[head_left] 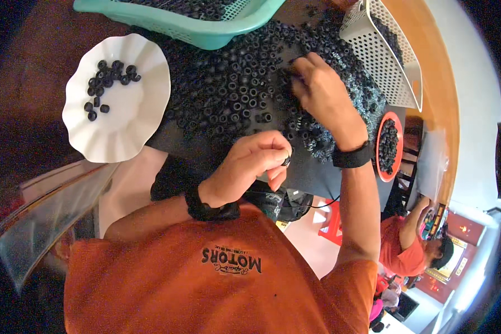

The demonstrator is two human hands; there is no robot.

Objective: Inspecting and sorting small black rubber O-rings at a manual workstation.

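Observation:
My left hand (250, 161) is held just in front of the table's near edge. Its thumb and finger pinch a small black ring (286, 161), of which only one end shows. My right hand (328, 92) reaches over the heap, its curled fingers down among the black pieces; whatever is between them is hidden. Many small black ring-shaped pieces (236, 106) cover the dark table (317, 172). Beside and under my right wrist lies a pile of small silvery-grey parts (367, 97), too fine to make out.
A white scalloped plate (142, 106) with several black pieces stands at the left. At the back is a green basket (206, 34); a white perforated basket (378, 64) and a red-rimmed dish (380, 161) are at the right. Another person (403, 245) sits beyond, at lower right.

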